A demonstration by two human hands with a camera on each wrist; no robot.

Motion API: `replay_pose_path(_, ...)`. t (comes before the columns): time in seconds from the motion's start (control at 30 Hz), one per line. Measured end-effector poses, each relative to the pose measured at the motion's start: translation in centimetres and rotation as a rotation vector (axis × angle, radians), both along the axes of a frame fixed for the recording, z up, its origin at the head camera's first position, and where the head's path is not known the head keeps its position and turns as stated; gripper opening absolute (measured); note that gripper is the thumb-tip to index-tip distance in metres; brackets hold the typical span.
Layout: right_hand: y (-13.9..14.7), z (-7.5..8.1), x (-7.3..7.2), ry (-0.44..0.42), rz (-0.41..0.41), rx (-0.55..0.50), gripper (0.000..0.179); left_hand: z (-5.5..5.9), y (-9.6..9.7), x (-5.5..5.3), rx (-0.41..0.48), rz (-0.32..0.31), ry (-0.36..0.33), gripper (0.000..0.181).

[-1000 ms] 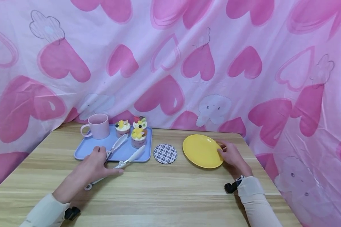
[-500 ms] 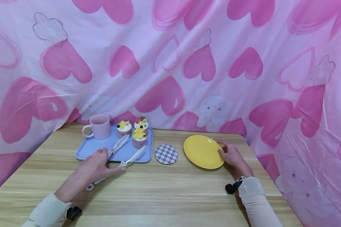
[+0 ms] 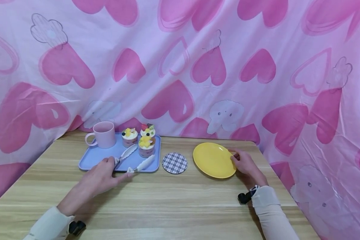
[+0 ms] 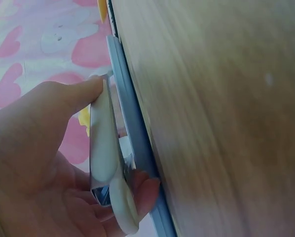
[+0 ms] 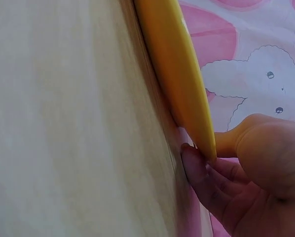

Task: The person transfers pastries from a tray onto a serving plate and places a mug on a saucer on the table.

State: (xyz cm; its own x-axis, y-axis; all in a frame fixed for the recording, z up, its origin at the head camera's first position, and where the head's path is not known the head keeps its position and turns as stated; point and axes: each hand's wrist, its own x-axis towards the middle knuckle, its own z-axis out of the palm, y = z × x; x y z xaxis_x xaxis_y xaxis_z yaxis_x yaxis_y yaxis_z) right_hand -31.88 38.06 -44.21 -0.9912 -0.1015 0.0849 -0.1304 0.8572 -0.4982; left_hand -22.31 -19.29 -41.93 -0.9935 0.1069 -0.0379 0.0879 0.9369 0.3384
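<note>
Gripped in curled fingers of the left hand [image 3: 100, 176], at the near edge of the blue tray [image 3: 93, 160]: tongs [image 3: 144, 163], arms spread, tips over the tray. Pinched by its rim between thumb and fingers of the right hand [image 3: 247, 166], right of the tray: yellow plate [image 3: 213, 160]; nearer the tray, checked coaster [image 3: 174, 163]. On the tray: three dessert cups [image 3: 146, 152] toward its right end, pink mug [image 3: 105, 137] at far left; behind it, heart-print cloth [image 3: 156, 40].

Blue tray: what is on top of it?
On the blue tray stand a pink mug and three dessert cups; the tongs extend over it. Its surface beneath the mug and cups, and behind the left hand, cannot be seen.
</note>
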Motion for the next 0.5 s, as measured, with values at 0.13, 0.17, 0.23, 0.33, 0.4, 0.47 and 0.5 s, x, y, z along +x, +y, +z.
replay_pose_path(0.13, 0.1, -0.1, -0.1, 0.01, -0.003, -0.006, 0.041, -0.2, 0.0, -0.1, 0.003, -0.014, 0.041, 0.106)
replay_pose_path(0.17, 0.1, -0.1, 0.0, 0.012, -0.004, -0.009, 0.041, -0.2, 0.0, -0.2, 0.006, -0.018, 0.049, 0.105)
replay_pose_path(0.23, 0.1, -0.2, 0.0, 0.018, -0.005, -0.009, 0.04, -0.3, 0.0, -0.4, 0.008, -0.027, 0.072, 0.101)
replay_pose_path(0.33, -0.1, -0.2, 0.0, 0.023, -0.013, -0.012, 0.04, -0.3, 0.0, -0.6, 0.01, -0.034, 0.087, 0.098)
replay_pose_path(0.4, -0.2, -0.2, -0.1, 0.03, -0.011, -0.015, 0.04, -0.3, 0.0, -0.8, 0.012, -0.038, 0.09, 0.096)
replay_pose_path(0.47, -0.2, -0.2, -0.1, 0.033, -0.014, -0.018, 0.04, -0.3, 0.1, -1.0, 0.014, -0.046, 0.098, 0.096)
replay_pose_path(0.5, -0.2, -0.2, -0.1, 0.037, -0.01, -0.018, 0.04, -0.3, 0.1, -1.1, 0.016, -0.054, 0.105, 0.095)
